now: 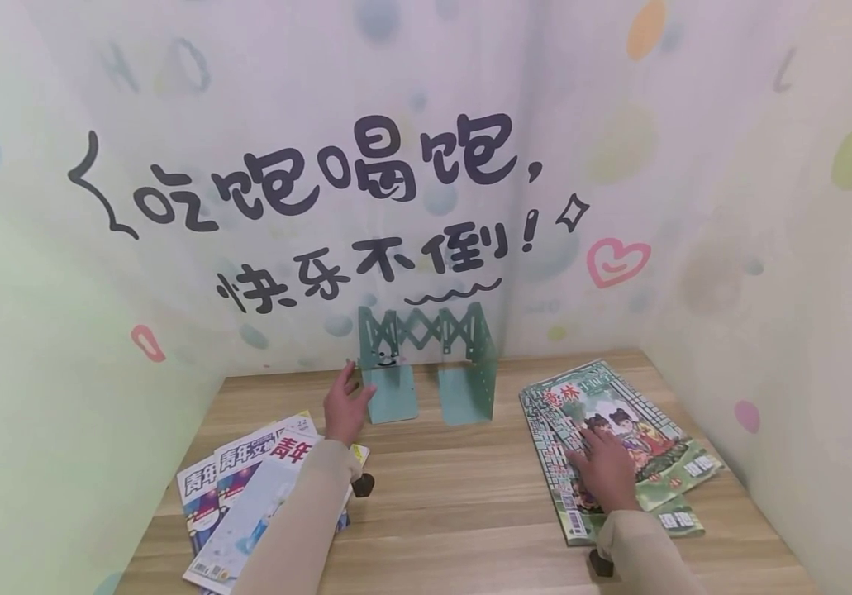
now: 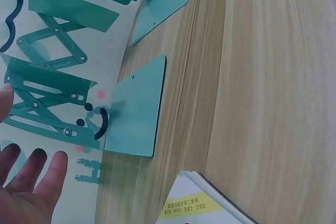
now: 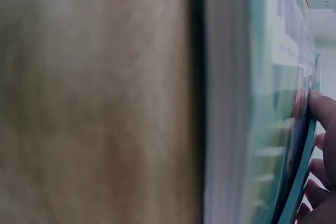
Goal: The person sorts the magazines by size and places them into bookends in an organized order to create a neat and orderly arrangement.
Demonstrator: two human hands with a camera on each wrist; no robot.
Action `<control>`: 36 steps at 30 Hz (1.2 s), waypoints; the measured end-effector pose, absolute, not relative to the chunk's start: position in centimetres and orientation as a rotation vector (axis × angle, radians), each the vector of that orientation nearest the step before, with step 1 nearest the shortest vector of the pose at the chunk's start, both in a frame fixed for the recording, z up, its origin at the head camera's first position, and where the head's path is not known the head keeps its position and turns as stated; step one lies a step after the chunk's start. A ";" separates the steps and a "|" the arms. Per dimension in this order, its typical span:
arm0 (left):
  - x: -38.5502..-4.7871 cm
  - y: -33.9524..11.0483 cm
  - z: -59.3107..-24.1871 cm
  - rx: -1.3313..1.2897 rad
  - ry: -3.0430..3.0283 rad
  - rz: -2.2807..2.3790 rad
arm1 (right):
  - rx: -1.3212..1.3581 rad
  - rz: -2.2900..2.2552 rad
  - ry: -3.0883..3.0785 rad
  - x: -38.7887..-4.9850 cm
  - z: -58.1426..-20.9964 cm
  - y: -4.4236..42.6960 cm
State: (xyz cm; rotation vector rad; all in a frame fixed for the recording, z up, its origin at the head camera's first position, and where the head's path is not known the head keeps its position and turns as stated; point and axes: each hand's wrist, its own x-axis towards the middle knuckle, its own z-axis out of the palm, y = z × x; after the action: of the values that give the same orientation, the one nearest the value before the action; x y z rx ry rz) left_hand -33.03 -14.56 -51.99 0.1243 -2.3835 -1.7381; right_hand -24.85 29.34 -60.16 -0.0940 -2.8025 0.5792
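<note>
My left hand (image 1: 346,411) is raised at the left side of a teal expandable metal bookend (image 1: 392,395), its fingers apart and holding nothing. In the left wrist view, the bookend's crossed linkage (image 2: 63,45) and flat base plate (image 2: 137,111) show beside the fingers. My right hand (image 1: 608,469) rests on a stack of illustrated magazines (image 1: 652,430) with green covers. The right wrist view shows the thumb (image 3: 323,107) against the upper magazine, with the page edges (image 3: 226,103) of the stack close to the camera.
Overlapping magazines (image 1: 247,496) lie at the left of the wooden table (image 1: 463,496), partly behind the left forearm. Behind the bookend hangs a pale printed curtain (image 1: 426,74) with large dark lettering; similar cloth closes both sides.
</note>
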 end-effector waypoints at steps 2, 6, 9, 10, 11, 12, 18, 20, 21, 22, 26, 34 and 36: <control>-33.0 -14.5 -52.0 0.110 -2.381 -1.738 | -0.090 0.606 -2.780 -24.7 -60.0 29.1; -32.9 -14.4 -51.9 0.089 -2.368 -1.735 | -0.042 0.591 -2.740 -24.6 -60.0 28.9; -32.9 -14.3 -51.8 0.077 -2.358 -1.728 | -0.004 0.549 -2.736 -24.6 -60.0 28.9; -32.9 -14.3 -51.8 0.079 -2.357 -1.725 | 0.008 0.534 -2.737 -24.6 -60.0 28.9; -32.9 -14.3 -51.8 0.079 -2.354 -1.722 | 0.017 0.519 -2.738 -24.6 -60.1 28.9; -32.9 -14.2 -51.8 0.075 -2.353 -1.717 | 0.025 0.506 -2.737 -24.6 -60.1 29.0; -33.2 -14.1 -51.8 0.044 -2.343 -1.702 | 0.066 0.419 -2.716 -24.7 -60.2 29.1; -33.2 -14.1 -51.8 0.043 -2.337 -1.706 | 0.067 0.403 -2.725 -24.8 -60.1 29.1; -33.2 -14.0 -51.8 0.037 -2.329 -1.709 | 0.066 0.394 -2.732 -24.8 -60.1 29.1; -33.3 -14.1 -51.8 0.034 -2.329 -1.709 | 0.068 0.391 -2.739 -24.9 -60.1 29.1; -33.5 -14.0 -51.7 0.008 -2.319 -1.695 | 0.079 0.396 -2.752 -24.9 -59.9 29.1; -33.7 -14.1 -51.7 0.012 -2.348 -1.666 | 0.086 0.363 -2.757 -24.7 -59.2 28.9; -33.8 -14.1 -51.7 0.027 -2.366 -1.653 | 0.036 0.423 -2.787 -24.6 -59.0 28.9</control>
State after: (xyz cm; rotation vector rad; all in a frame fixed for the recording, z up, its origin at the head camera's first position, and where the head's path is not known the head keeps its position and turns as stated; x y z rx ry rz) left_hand -33.80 -14.11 -51.71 0.0269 -2.3660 -1.6533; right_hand -24.59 28.86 -58.98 0.0365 -2.7866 0.4233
